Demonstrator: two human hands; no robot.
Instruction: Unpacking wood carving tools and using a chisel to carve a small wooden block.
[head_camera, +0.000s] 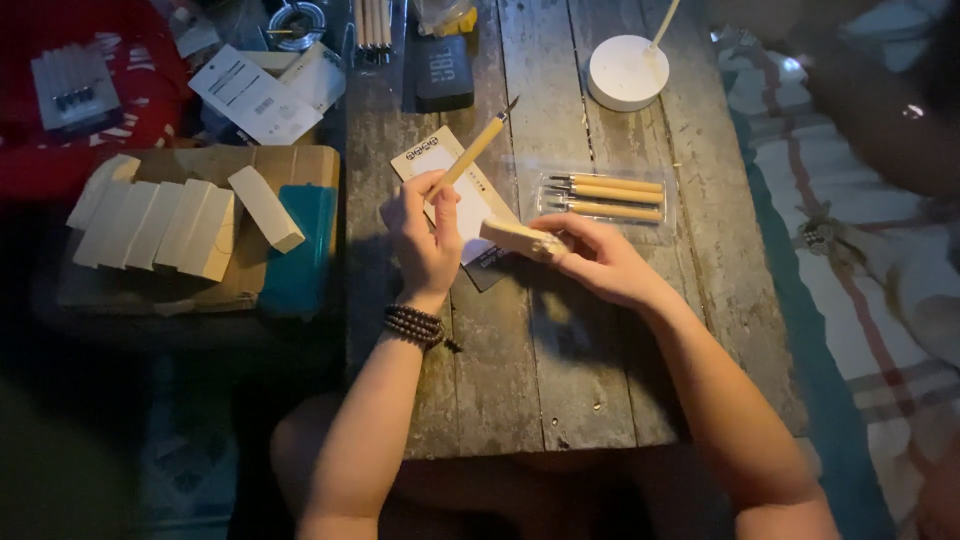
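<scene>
Just right of the left hand, whose fingers grip a knife pointing up-right, the right hand pinches a block, long axis crosswise.

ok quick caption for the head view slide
Left hand holds a carving knife, right hand a wood block, over a plank table.

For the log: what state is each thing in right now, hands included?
Left hand: shut on carving knife, blade up.
Right hand: shut on wood block.
Spare knives: lying in a clear pack.
Blocks: stacked side by side on cardboard.
Lamp: standing on table.
</scene>
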